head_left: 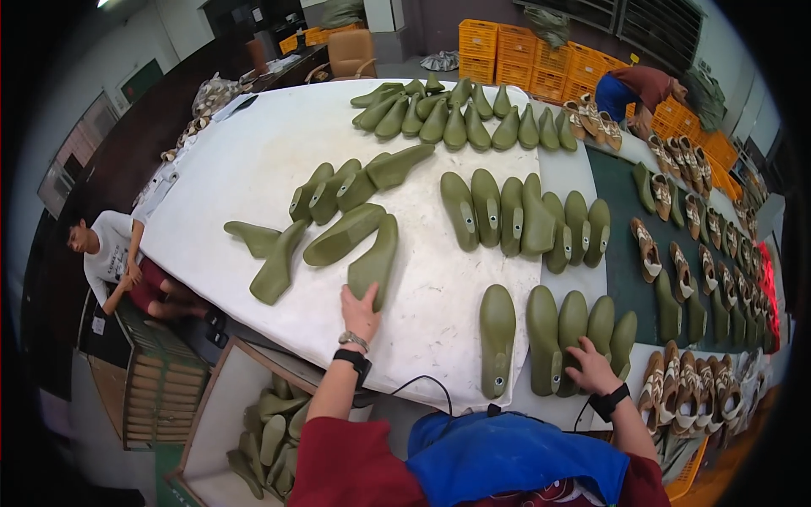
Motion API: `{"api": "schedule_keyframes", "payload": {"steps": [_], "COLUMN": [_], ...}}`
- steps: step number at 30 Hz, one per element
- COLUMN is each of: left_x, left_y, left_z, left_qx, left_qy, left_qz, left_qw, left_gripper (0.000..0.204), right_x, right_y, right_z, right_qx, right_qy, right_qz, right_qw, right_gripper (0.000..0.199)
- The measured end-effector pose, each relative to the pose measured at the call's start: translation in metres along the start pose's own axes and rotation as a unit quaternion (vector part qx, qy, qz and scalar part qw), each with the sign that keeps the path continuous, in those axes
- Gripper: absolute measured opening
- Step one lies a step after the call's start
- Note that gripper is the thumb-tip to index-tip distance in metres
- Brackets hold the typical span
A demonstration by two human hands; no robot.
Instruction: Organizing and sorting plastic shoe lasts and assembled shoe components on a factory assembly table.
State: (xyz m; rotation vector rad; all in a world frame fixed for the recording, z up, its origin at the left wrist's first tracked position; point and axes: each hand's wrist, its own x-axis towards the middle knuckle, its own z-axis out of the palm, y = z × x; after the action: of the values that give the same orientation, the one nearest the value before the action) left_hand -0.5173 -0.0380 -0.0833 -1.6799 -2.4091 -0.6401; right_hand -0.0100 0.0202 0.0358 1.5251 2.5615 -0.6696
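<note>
Your blue apron (515, 460) sits nearest. Your left hand (359, 311) lies loosely open on the heel of a green shoe form (374, 262) on the white table (253, 160). Your right hand (591, 367) grips another form (573, 338) in the near row.

- Your left grip (360, 311) touches the heel end of an olive-green shoe last (374, 260) lying on its side on the white counter (253, 160), toe pointing away from you.
- Your right grip (591, 367) rests on a row of green lasts (583, 334) lying side by side at the counter's near edge.
</note>
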Motion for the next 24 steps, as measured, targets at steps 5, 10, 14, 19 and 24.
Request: {"api": "schedule_keyframes", "payload": {"steps": [5,10,14,19,24], "left_x": [0.020,0.054,0.049,-0.030,-0.101], "left_y": [0.038,0.034,0.059,0.108,0.155], "left_z": [-0.011,0.022,0.007,-0.020,-0.067], "left_qx": [-0.142,-0.255,-0.176,-0.148,-0.161], "left_qy": [-0.083,-0.106,-0.110,-0.200,-0.346], "left_qz": [-0.029,-0.183,-0.168,-0.058,0.053], "left_qw": [0.986,0.944,0.964,0.967,0.923], "left_gripper": [0.083,0.064,0.045,0.037,0.045], "right_x": [0.004,-0.003,-0.008,-0.010,-0.003], "right_y": [0.004,-0.007,0.001,0.001,-0.005], "right_z": [0.012,0.017,0.033,0.035,0.036], "right_qx": [0.020,0.041,0.038,0.022,0.005], "right_qy": [0.053,0.069,0.111,0.131,0.129], "right_qz": [0.017,0.062,0.071,0.083,0.106], "right_qw": [0.998,0.995,0.991,0.988,0.986], "right_gripper": [0.046,0.052,0.056,0.057,0.059]}}
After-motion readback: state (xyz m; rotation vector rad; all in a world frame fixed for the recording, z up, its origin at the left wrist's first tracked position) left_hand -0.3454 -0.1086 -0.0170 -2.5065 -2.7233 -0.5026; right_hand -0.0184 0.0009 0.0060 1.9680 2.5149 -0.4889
